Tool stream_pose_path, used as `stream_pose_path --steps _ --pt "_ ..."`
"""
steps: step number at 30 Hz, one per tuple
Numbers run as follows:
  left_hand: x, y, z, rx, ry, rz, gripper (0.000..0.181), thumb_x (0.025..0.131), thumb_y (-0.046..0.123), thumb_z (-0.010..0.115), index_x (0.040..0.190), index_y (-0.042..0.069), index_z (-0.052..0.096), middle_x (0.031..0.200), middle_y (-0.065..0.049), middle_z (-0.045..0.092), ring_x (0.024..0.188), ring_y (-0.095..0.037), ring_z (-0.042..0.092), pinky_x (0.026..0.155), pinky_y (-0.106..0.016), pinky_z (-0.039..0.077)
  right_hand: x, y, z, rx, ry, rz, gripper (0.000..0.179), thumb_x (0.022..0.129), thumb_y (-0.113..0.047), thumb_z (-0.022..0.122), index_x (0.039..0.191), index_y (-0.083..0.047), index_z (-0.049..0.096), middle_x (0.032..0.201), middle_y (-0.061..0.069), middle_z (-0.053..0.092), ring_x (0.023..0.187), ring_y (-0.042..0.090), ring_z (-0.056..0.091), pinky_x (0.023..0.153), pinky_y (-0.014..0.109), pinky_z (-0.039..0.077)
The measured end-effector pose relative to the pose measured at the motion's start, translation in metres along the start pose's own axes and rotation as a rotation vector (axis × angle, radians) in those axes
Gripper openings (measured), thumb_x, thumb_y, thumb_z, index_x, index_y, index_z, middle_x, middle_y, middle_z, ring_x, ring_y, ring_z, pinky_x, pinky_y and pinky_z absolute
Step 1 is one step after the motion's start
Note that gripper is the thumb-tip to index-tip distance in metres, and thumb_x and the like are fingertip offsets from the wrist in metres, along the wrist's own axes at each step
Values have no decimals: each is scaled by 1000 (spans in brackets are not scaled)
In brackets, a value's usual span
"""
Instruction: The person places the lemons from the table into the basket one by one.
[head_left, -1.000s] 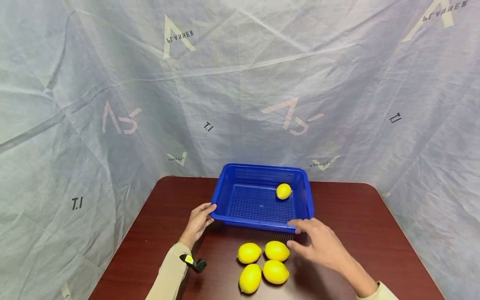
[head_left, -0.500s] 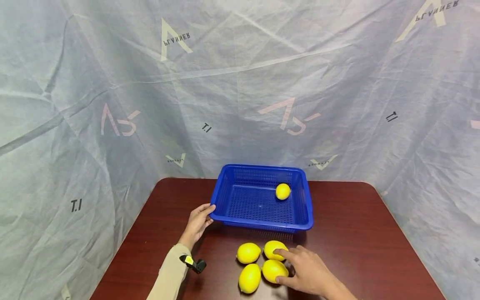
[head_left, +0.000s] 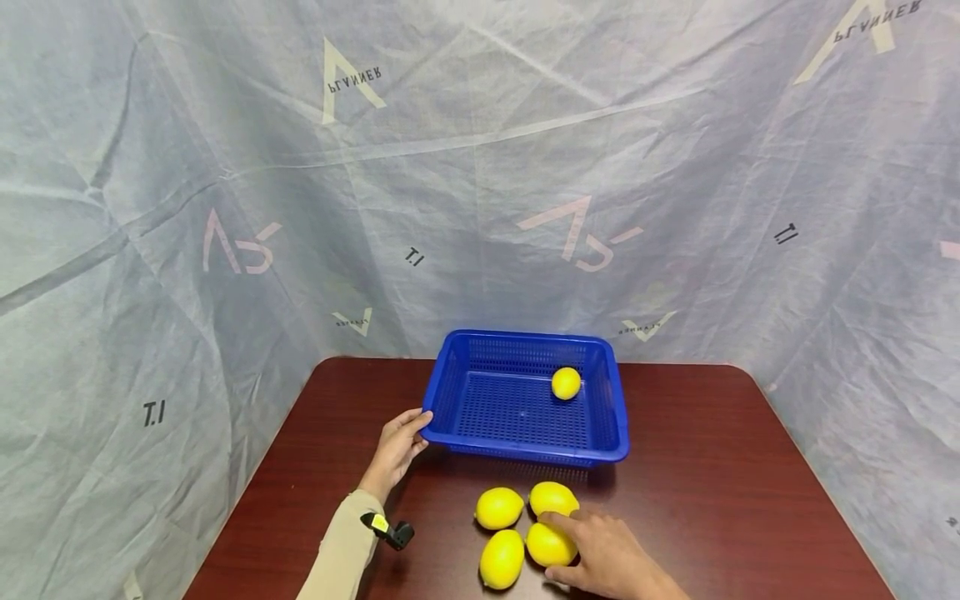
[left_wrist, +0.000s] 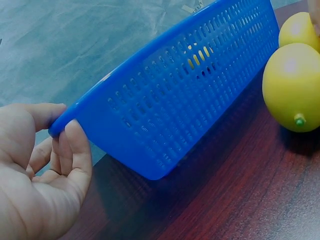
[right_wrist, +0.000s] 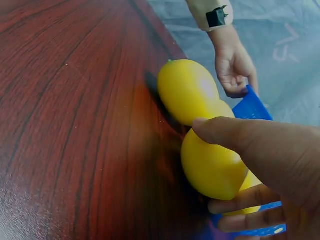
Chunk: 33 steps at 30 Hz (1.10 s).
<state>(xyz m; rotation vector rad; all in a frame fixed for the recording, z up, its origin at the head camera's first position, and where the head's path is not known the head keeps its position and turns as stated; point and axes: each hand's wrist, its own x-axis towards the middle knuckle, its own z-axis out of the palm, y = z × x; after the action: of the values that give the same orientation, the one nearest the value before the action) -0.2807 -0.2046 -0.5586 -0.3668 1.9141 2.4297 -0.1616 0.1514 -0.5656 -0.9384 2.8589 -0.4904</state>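
In the head view my left hand (head_left: 397, 450) pinches the near left corner of a blue plastic basket (head_left: 517, 454), thumb on top of the rim and fingers under it. One lemon (head_left: 566, 383) lies inside the basket, toward its right. My right hand (head_left: 603, 554) is at the front right lemon (head_left: 550, 546), thumb on its near side and index finger on its far side. In the right wrist view the fingers (right_wrist: 250, 207) look fairly straight beside that lemon (right_wrist: 212, 167). Around it lie a back right lemon (head_left: 553, 497), a back left lemon (head_left: 498, 508) and a front left lemon (head_left: 502, 560).
A dark red-brown wooden table (head_left: 720, 467) bears everything. Grey printed sheeting (head_left: 480, 208) hangs behind the table and along both sides. A small black device (head_left: 390, 531) is strapped to the left wrist.
My right hand has come down from the basket's near right rim to the lemons, then slightly nearer, around the front right one. The left hand and basket have stayed in place.
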Motion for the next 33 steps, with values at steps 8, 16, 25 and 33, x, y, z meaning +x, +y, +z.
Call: stream_pose_path --steps 8,16,25,33 --pt "1 0 0 -3 -13 -3 35 98 14 70 125 -7 61 85 1 65 65 -6 52 60 -18 49 -1 1 3 31 26 -12 59 83 -55 77 134 -29 64 100 -6 66 81 9 56 65 36 50" --pt "1 1 0 -2 -18 -6 39 99 15 69 129 -8 59 89 0 67 65 -7 53 60 -18 48 -4 -1 -3 37 56 -11 60 84 -60 75 134 -31 63 104 -5 68 81 7 56 64 35 50" --pt "1 -2 -1 -2 -4 -7 38 98 15 71 127 -7 61 88 0 66 66 -7 52 61 -18 49 -6 -7 -13 53 30 -12 58 84 -59 76 133 -32 64 104 -9 67 78 5 52 66 35 50" --pt "2 -2 -1 -9 12 -12 33 98 14 70 124 -6 63 88 1 65 66 -7 52 60 -19 48 -9 -9 -23 66 32 -15 58 85 -62 74 133 -30 64 105 -12 66 80 4 52 69 33 51"
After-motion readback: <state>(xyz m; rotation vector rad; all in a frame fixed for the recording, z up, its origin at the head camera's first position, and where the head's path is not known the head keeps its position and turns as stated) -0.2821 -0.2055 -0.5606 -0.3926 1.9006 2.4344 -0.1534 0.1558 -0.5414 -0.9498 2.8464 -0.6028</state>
